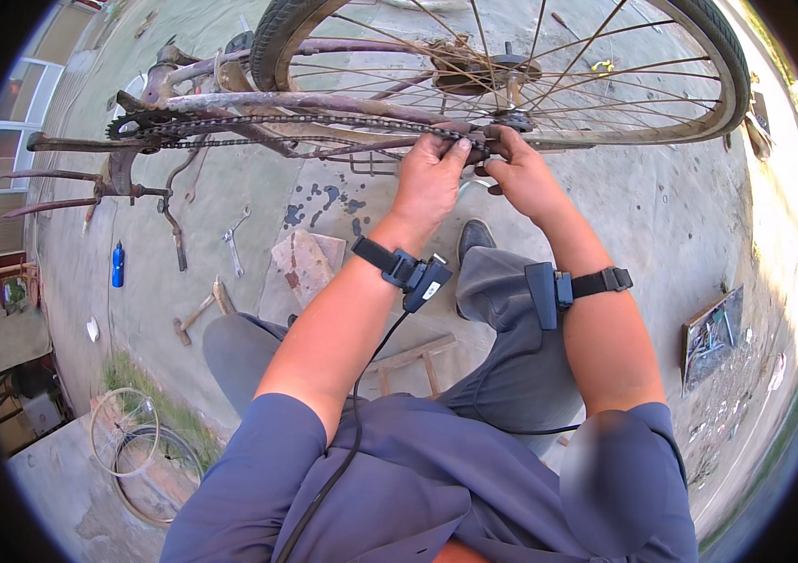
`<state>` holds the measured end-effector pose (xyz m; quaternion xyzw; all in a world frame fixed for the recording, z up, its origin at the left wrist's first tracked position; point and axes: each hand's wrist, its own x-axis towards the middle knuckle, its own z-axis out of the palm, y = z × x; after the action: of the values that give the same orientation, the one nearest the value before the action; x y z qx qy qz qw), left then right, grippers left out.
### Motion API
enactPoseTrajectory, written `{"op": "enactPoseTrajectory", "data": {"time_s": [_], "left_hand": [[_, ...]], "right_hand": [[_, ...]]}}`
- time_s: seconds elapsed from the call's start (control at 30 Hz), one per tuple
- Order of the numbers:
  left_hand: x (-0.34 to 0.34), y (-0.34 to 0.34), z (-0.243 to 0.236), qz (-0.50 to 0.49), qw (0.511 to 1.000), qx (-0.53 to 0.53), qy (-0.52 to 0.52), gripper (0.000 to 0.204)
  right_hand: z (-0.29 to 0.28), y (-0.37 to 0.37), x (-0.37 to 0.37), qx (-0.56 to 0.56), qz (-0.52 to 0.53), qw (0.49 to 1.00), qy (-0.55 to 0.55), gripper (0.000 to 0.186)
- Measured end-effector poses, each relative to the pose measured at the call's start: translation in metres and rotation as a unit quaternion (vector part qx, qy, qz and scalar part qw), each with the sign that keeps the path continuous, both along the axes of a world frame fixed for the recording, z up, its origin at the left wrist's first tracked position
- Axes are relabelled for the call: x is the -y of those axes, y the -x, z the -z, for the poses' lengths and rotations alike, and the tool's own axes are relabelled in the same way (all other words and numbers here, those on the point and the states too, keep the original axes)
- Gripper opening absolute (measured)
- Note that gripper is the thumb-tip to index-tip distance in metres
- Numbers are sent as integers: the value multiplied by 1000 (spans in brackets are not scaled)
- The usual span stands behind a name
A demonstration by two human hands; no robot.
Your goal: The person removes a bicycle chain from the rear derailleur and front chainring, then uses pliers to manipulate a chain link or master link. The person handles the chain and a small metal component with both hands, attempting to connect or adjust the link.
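A worn bicycle frame (230,101) lies across the far side, with its spoked wheel (735,84) at the right end. The bicycle chain (258,120) runs from the toothed chainring (127,122) at the left toward the wheel's hub (514,120). Just below the hub, my left hand (434,169) pinches the chain between thumb and fingers. Close beside it, my right hand (523,174) is closed with its fingertips at the chain's end of the run. Dark grease marks the fingers of both hands, which partly hide the chain there.
On the concrete at left lie a wrench (234,242), a hammer (197,314), a blue bottle (118,265) and a bicycle fork (113,183). A tray of tools (713,338) stands at right. Loose wheel rims (122,432) lie lower left. A stone slab (303,263) is near my knee.
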<state>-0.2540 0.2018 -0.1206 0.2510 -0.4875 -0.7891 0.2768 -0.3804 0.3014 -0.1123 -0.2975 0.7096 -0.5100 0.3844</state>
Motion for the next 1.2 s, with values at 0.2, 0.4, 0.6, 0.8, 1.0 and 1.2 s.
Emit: {"op": "enactPoseTrajectory", "data": {"time_s": [0.2, 0.4, 0.6, 0.8, 1.0, 1.2], "left_hand": [[-3, 4, -11, -28, 997, 67, 32, 16], [-4, 12, -27, -23, 994, 26, 101, 14], [10, 10, -40, -10, 991, 56, 119, 13], [27, 3, -53, -8, 994, 46, 103, 17], [30, 13, -60, -33, 997, 24, 62, 14], [24, 26, -45, 26, 995, 65, 71, 16]], "right_hand": [[-12, -4, 0, 94, -1, 995, -12, 47], [-7, -8, 2, 56, 21, 998, -8, 51], [9, -6, 3, 9, 1, 1000, 8, 53], [10, -4, 6, -152, -16, 988, -33, 44], [-9, -2, -1, -60, -40, 996, -47, 36], [-11, -1, -2, 25, -23, 999, -29, 35]]}}
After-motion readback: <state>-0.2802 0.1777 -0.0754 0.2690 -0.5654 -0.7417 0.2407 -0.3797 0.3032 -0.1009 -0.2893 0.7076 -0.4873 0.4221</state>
